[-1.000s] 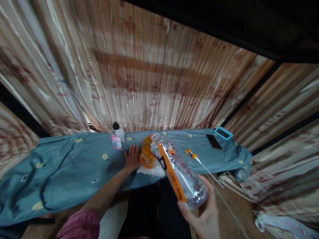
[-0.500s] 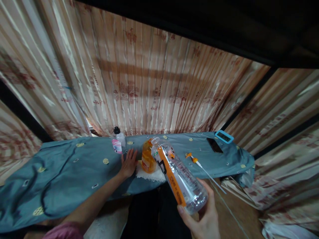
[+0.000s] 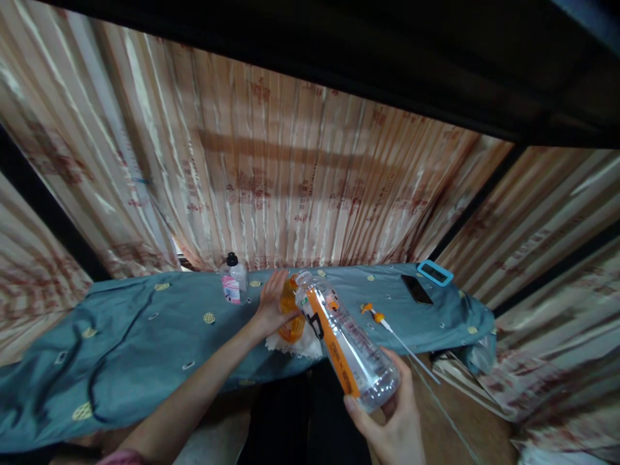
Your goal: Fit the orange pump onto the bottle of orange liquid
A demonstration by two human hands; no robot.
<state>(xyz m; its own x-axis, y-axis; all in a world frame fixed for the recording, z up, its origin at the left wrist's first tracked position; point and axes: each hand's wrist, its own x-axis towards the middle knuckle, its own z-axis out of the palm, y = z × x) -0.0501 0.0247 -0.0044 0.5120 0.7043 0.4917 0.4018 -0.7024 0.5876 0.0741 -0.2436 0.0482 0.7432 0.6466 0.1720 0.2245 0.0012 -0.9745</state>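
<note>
My right hand (image 3: 394, 413) grips the base of a clear plastic bottle (image 3: 349, 349) with an orange label strip. This bottle is tilted, its uncapped mouth up and to the left at the top of a bottle of orange liquid (image 3: 292, 329). The orange bottle stands on a white cloth (image 3: 310, 345). My left hand (image 3: 271, 307) is round the left side of the orange bottle, thumb across its front and fingers fairly straight along its far side. The mouth of the orange bottle is partly hidden. A pump top (image 3: 378, 316) with an orange head and white tube lies to the right.
A clear bottle with a black cap and pink label (image 3: 235, 284) stands at the back left. A dark phone (image 3: 416, 289) and a blue-framed digital clock (image 3: 435, 273) lie at the right. Patterned blue-green fabric (image 3: 174, 329) covers the surface; curtains (image 3: 290, 181) hang behind.
My left hand has moved right and up from the fabric onto the orange bottle. The clear bottle in my right hand keeps nearly the same tilt and place.
</note>
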